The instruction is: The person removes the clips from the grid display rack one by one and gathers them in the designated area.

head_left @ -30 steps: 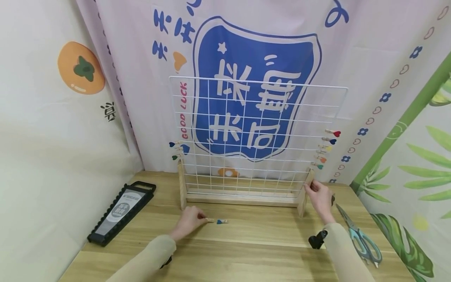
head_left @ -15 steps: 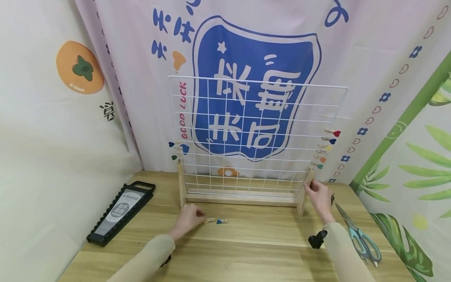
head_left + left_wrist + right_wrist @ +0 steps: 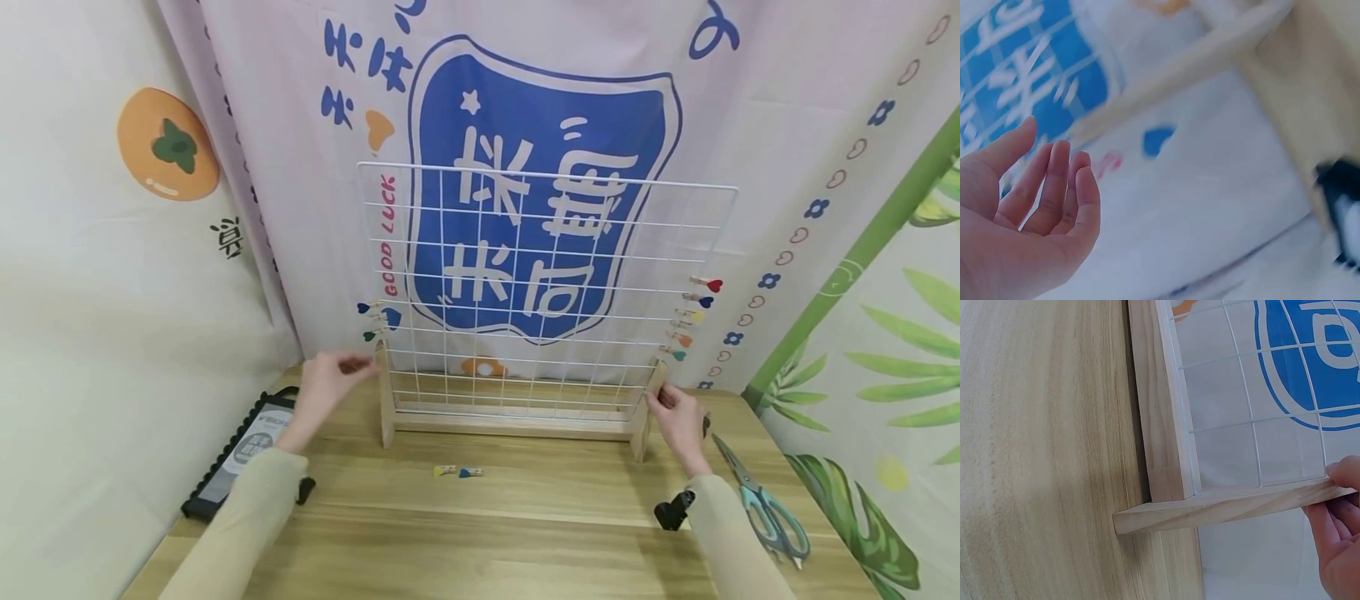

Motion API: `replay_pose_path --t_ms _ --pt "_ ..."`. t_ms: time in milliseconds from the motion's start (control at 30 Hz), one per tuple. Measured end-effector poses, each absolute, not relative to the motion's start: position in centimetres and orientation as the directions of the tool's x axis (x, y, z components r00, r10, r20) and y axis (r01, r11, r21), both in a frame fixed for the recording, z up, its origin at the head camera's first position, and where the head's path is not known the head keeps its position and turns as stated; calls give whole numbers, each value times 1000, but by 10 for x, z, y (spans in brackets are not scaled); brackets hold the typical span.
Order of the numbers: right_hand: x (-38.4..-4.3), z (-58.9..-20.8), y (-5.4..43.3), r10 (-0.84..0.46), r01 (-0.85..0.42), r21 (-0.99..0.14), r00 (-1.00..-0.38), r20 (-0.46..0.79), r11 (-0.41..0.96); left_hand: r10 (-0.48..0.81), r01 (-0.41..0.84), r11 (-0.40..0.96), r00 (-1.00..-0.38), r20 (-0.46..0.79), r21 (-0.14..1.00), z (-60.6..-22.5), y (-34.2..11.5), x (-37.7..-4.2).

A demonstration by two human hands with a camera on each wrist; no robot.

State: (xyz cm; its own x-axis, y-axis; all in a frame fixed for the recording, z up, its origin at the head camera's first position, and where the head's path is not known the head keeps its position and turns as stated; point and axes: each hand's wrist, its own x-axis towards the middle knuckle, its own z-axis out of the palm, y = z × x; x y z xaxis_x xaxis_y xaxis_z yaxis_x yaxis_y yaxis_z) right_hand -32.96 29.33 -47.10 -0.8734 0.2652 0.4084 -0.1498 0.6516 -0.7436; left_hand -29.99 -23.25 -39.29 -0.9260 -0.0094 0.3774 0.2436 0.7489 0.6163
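Observation:
A white wire grid [image 3: 551,175] stands upright in a wooden stand [image 3: 517,428]. My right hand [image 3: 678,421] grips the stand's right post, thumb on one side and fingers on the other in the right wrist view. Beside the left post hovers my left hand [image 3: 326,390], its fingers loosely bent and holding nothing in the left wrist view. On the table in front of the stand lie two small wooden clothespins, one with a yellow heart [image 3: 438,472] and one with a blue heart [image 3: 466,473]. Several heart clothespins [image 3: 681,341] are clipped along the grid's right edge, others [image 3: 369,336] along its left edge.
Scissors [image 3: 772,521] with teal handles lie at the table's right side. A black toothed holder [image 3: 213,475] with a grey label lies at the left, partly behind my left arm. A printed cloth [image 3: 315,250] hangs behind the stand.
My left hand has let go of the yellow-heart clothespin, then moved up and left to beside the stand's left post. The right hand has stayed on the right post.

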Motion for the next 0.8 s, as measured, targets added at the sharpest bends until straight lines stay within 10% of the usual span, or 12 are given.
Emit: replay_pose_path --t_ms 800 --pt "-331 -473 294 267 -164 -755 -871 412 635 -82 296 733 -856 511 613 -334 -242 -334"
